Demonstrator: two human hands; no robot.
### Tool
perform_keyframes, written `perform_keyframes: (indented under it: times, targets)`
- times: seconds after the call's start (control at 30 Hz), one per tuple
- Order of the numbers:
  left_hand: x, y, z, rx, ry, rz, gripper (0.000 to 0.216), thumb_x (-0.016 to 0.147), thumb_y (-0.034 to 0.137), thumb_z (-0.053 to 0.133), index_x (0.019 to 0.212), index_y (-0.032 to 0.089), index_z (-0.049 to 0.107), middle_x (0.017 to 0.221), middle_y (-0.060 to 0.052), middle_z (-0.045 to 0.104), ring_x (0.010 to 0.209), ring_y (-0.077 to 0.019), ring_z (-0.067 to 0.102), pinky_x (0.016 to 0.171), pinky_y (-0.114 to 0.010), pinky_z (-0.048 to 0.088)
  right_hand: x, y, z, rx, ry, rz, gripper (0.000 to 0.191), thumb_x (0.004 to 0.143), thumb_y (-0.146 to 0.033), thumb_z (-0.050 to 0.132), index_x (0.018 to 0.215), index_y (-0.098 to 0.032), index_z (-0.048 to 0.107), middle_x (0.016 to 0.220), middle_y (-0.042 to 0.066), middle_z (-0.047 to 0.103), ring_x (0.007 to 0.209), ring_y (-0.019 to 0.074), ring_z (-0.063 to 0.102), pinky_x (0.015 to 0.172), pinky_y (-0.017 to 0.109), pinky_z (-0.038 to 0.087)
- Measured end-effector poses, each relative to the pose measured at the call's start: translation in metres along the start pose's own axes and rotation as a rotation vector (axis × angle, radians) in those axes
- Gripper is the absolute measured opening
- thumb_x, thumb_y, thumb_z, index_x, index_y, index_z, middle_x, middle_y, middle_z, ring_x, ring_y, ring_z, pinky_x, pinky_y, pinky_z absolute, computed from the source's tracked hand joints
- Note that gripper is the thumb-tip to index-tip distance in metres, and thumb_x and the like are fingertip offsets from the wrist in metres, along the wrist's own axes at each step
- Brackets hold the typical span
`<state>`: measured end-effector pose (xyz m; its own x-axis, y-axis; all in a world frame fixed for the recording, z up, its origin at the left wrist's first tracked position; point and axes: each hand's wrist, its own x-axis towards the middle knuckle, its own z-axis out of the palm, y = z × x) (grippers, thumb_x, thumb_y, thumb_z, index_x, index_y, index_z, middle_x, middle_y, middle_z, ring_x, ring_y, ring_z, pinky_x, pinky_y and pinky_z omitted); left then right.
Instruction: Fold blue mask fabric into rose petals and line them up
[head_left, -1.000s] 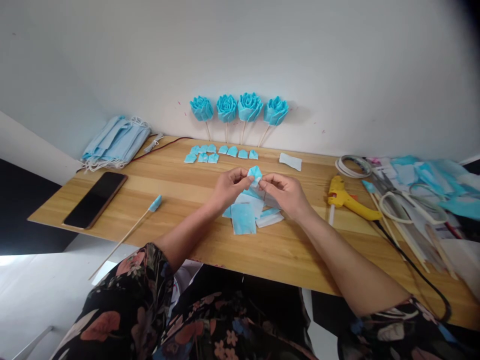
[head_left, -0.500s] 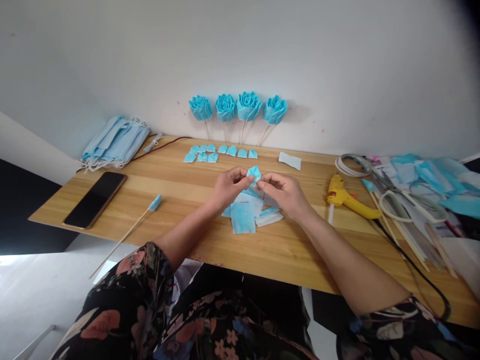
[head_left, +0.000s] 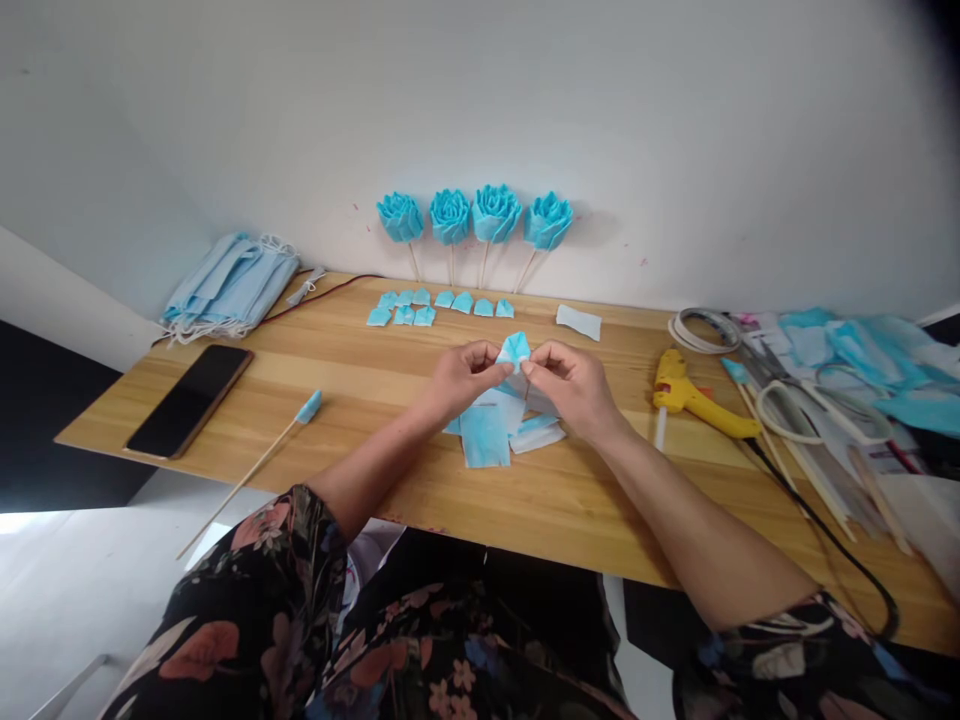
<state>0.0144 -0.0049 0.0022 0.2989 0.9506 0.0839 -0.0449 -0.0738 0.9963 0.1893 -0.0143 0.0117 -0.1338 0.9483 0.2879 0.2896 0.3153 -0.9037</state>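
So both forearms reach in over the wooden table (head_left: 360, 465), left hand (head_left: 463, 382) and right hand (head_left: 574, 388) nearly meeting above a pile of cut squares (head_left: 486, 436), thumbs and fingertips pinching one folded blue piece (head_left: 514, 347) between them. Its tapered end and long axis point away from the person. Beyond it, I count ten smaller folded petals (head_left: 463, 302).

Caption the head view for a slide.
The left hand and right hand hold a folded blue piece above loose cut pieces; four blue flowers stand behind.
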Motion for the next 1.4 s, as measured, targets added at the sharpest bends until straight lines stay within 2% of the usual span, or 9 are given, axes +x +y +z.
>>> perform_keyframes:
  times: [0.13,0.23,0.33,0.6,0.87,0.97,1.07,1.27,1.4]
  targets:
    - [-0.001,0.001,-0.001,0.006,-0.002,-0.001,0.03,0.074,0.04,0.071,0.071,0.015,0.055,0.064,0.003,0.051,0.058,-0.0072,0.043,0.055,-0.023,0.031,0.0,0.002,-0.001,0.027,-0.023,0.048,0.017,0.079,-0.031,0.065,0.066,-0.02,0.062,0.064,-0.002,0.062,0.061,0.0122,0.054,0.062,0.027,0.043]
    - [-0.002,0.004,-0.002,0.006,0.017,-0.011,0.03,0.074,0.04,0.072,0.073,0.015,0.057,0.065,0.003,0.053,0.059,-0.0073,0.044,0.055,-0.023,0.032,0.002,0.005,-0.005,0.114,-0.067,0.073,0.025,0.087,-0.038,0.059,0.073,-0.02,0.07,0.077,0.002,0.071,0.075,0.0162,0.063,0.074,0.029,0.048]
    - [-0.002,0.006,-0.002,0.001,0.02,-0.024,0.029,0.073,0.039,0.072,0.073,0.015,0.057,0.065,0.003,0.054,0.06,-0.0075,0.045,0.056,-0.022,0.033,0.003,0.008,-0.007,0.161,-0.047,0.058,0.031,0.09,-0.043,0.057,0.075,-0.02,0.072,0.08,0.003,0.073,0.08,0.0177,0.065,0.08,0.031,0.049]
    - [-0.004,0.008,0.0,-0.006,-0.03,-0.036,0.027,0.074,0.039,0.07,0.071,0.015,0.057,0.063,0.004,0.051,0.057,-0.0069,0.042,0.055,-0.023,0.032,0.002,0.007,-0.005,0.05,-0.032,0.063,0.025,0.084,-0.043,0.067,0.073,-0.02,0.067,0.071,0.0,0.068,0.066,0.0148,0.057,0.064,0.028,0.044]
    - [-0.004,0.01,0.001,-0.009,-0.039,-0.04,0.029,0.074,0.04,0.071,0.07,0.015,0.057,0.062,0.004,0.049,0.057,-0.0069,0.041,0.055,-0.023,0.031,0.001,0.005,-0.007,0.074,-0.041,0.019,0.034,0.091,-0.051,0.058,0.076,-0.021,0.067,0.075,0.001,0.064,0.074,0.0153,0.057,0.071,0.028,0.044]
    - [-0.005,0.009,0.002,0.023,-0.044,-0.033,0.032,0.072,0.041,0.075,0.067,0.015,0.056,0.06,0.004,0.048,0.056,-0.0067,0.04,0.054,-0.023,0.03,0.001,0.003,-0.005,0.14,-0.082,0.059,0.029,0.086,-0.05,0.066,0.083,-0.021,0.067,0.076,-0.001,0.063,0.071,0.014,0.055,0.067,0.027,0.043]
    - [-0.005,0.007,0.002,0.073,-0.046,-0.011,0.034,0.071,0.041,0.077,0.065,0.015,0.056,0.059,0.004,0.047,0.056,-0.0064,0.038,0.053,-0.023,0.029,0.0,0.002,-0.003,0.134,-0.108,0.079,0.027,0.081,-0.046,0.071,0.077,-0.02,0.064,0.072,-0.002,0.061,0.066,0.0125,0.052,0.063,0.026,0.041]
    - [-0.003,0.004,0.001,0.047,-0.022,0.027,0.026,0.077,0.04,0.07,0.078,0.015,0.063,0.065,0.002,0.054,0.058,-0.0073,0.044,0.056,-0.023,0.034,-0.001,0.004,-0.003,0.106,-0.067,0.101,0.029,0.083,-0.047,0.067,0.074,-0.02,0.059,0.066,-0.003,0.051,0.06,0.0109,0.042,0.056,0.025,0.034]
    - [-0.002,0.002,0.001,0.025,-0.027,0.053,0.024,0.075,0.036,0.072,0.075,0.014,0.062,0.068,0.002,0.057,0.06,-0.007,0.046,0.058,-0.022,0.036,-0.002,0.003,-0.003,0.047,-0.069,0.06,0.034,0.083,-0.05,0.066,0.07,-0.02,0.056,0.065,-0.003,0.047,0.062,0.0115,0.041,0.057,0.025,0.034]
